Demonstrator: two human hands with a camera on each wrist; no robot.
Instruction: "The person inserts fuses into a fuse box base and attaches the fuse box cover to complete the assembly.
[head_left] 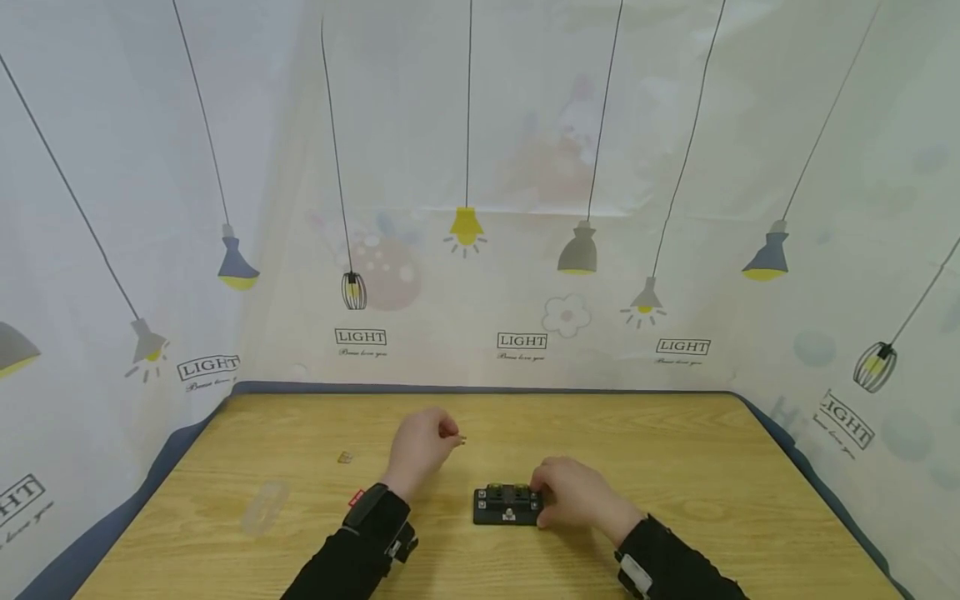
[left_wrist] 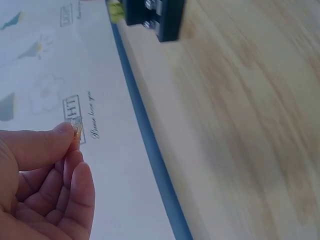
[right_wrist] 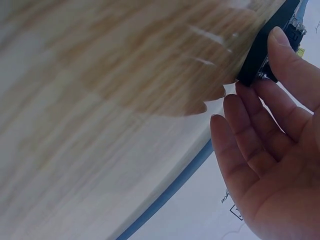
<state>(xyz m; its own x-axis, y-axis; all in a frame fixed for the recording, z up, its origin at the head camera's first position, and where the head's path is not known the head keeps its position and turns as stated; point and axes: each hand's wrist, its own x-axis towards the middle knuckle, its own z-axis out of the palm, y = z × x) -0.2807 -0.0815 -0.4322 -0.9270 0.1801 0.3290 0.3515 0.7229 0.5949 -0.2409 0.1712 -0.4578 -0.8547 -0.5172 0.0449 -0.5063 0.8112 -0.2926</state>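
Observation:
A small clear and copper-coloured piece (left_wrist: 76,128) is pinched between thumb and forefinger of my left hand (head_left: 424,446), raised above the table left of a black device. The other fingers of that hand (left_wrist: 50,175) are loosely curled. My right hand (head_left: 581,496) grips the right end of the black device (head_left: 507,517), which has yellow-green parts on its back edge and metal screws on it. In the right wrist view, the thumb and fingers of the right hand (right_wrist: 275,145) hold the black base (right_wrist: 257,55) at its end.
On the wooden table (head_left: 637,433) a small brownish piece (head_left: 345,457) lies to the left of my left hand. Nearer the front left is a translucent flat patch (head_left: 266,508). A pale sheet printed with lamps (head_left: 465,333) stands behind the table.

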